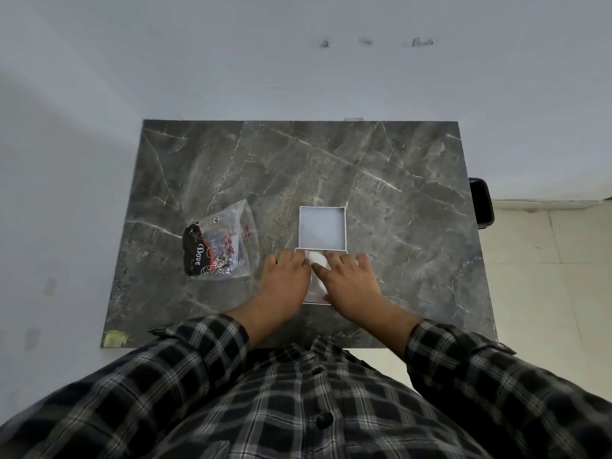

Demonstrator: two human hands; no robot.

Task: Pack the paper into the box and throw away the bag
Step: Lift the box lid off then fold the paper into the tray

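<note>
both hands (318, 279) flat, fingers spread, on white paper (317, 276) beside open box (322, 228); bag (218, 245) left

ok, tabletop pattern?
Dark grey marble with pale veins, on the table; clearest in the head view.

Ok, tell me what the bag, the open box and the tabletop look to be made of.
Bag: thin glossy plastic film, partly clear, since its contents show through and it crinkles; one end is printed dark.
Open box: probably stiff white card, matte, with thin straight walls and sharp corners.
Tabletop: grey marble look with pale veins and a soft sheen; real stone or a printed surface, I cannot tell.
</note>
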